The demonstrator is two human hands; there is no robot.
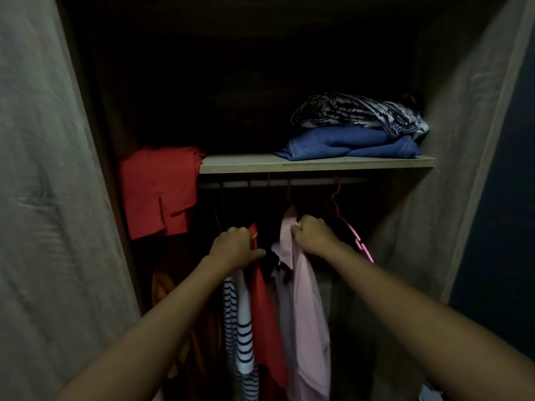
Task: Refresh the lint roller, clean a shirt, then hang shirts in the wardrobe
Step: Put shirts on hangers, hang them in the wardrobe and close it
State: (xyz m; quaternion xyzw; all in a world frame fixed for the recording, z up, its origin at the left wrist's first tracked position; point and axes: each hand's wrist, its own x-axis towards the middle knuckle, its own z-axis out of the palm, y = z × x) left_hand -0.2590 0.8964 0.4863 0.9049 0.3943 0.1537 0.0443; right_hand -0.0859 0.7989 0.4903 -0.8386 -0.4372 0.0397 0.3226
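Note:
Both my arms reach into an open wardrobe. My left hand [236, 247] is closed on the shoulder of a red shirt [267, 319] that hangs from the rail [307, 182]. My right hand [312, 234] grips the collar of a pale pink shirt [307, 319] hanging just to the right of the red one. A navy-and-white striped shirt [240, 337] hangs to the left of the red shirt, partly behind my left forearm. An empty pink hanger [351, 230] hangs on the rail right of my right hand.
A wooden shelf [246, 163] runs above the rail. It carries folded blue jeans [350, 146] with a black-and-white patterned cloth [359, 112] on top, and a red garment [159, 189] draped over its left end. An orange garment [165, 285] hangs far left. Wardrobe doors [43, 198] stand open on both sides.

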